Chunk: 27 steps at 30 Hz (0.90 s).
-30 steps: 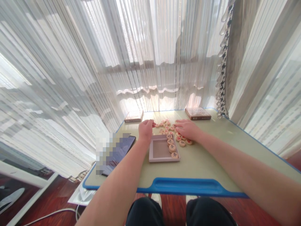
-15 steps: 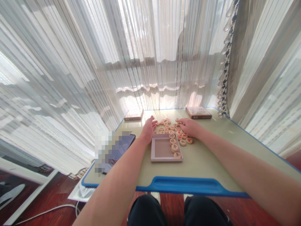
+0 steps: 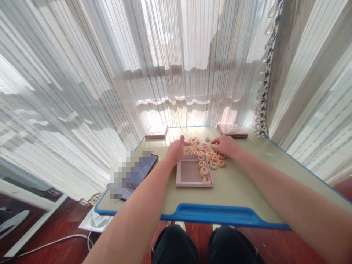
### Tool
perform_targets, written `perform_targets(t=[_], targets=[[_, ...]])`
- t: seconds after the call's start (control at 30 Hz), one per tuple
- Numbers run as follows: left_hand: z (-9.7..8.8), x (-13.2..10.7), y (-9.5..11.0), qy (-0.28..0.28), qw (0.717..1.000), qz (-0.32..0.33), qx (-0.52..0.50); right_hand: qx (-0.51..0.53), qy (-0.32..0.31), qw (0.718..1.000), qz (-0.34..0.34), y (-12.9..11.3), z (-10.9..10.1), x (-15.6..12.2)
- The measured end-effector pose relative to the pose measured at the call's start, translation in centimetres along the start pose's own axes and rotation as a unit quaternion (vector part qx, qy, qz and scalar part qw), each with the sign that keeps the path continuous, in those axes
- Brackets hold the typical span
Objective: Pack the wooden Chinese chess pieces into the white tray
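Four xiangqi pieces (image 3: 204,171) are sitting along the right side of a shallow mauve tray (image 3: 189,172), and roughly two dozen loose pieces (image 3: 199,148) are crowding just beyond it on the green desk (image 3: 247,183). The left hand (image 3: 176,152) is hovering beside the tray's corner, fingers together; the right hand (image 3: 224,146) is resting against the pile, fingers together, gripping nothing.

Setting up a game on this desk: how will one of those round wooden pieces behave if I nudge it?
This Chinese chess piece looks like a solid, stiff wooden disc, so it probably won't flex. Lying flat on its face, it would likely slide rather than tip. Stood on its rounded edge, it would probably roll.
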<state>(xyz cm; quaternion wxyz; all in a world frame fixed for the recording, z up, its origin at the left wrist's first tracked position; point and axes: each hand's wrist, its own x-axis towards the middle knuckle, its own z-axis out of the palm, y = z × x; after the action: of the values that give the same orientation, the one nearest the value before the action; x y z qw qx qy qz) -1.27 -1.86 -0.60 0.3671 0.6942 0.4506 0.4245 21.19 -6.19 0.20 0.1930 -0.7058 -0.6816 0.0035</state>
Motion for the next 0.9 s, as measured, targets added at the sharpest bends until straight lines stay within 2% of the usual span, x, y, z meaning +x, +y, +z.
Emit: perform_targets(t=[0.07,0.13,0.27,0.37,0.53,0.73,0.9], targets=[[-0.3,-0.2,0.0,-0.005,0.997,0.039,0.071,0.003,0.025,1.0,-0.008,0.0,0.0,-0.1],[-0.5,-0.4,0.1,-0.019,0.993,0.049,0.104,0.02,0.069,0.997,-0.026,-0.3,-0.1,-0.5],[-0.6,-0.9,0.5,-0.042,0.98,0.059,0.183,0.083,0.142,0.979,-0.123,-2.0,-0.3,-1.5],[-0.7,-1.2,0.8,-0.037,0.965,0.097,0.241,0.104,0.144,0.967,-0.183,-3.1,0.1,-2.2],[-1.1,-1.6,1.7,-0.039,0.944,0.174,0.278,0.096,0.117,0.962,-0.228,-3.2,0.6,-2.3],[-1.2,-2.4,2.5,-0.121,0.926,0.206,0.293,0.092,0.134,0.955,-0.249,-3.0,0.2,-2.4],[-1.2,-2.4,2.4,-0.138,0.918,0.196,0.317,0.057,0.121,0.958,-0.254,-3.6,-0.1,-2.8]])
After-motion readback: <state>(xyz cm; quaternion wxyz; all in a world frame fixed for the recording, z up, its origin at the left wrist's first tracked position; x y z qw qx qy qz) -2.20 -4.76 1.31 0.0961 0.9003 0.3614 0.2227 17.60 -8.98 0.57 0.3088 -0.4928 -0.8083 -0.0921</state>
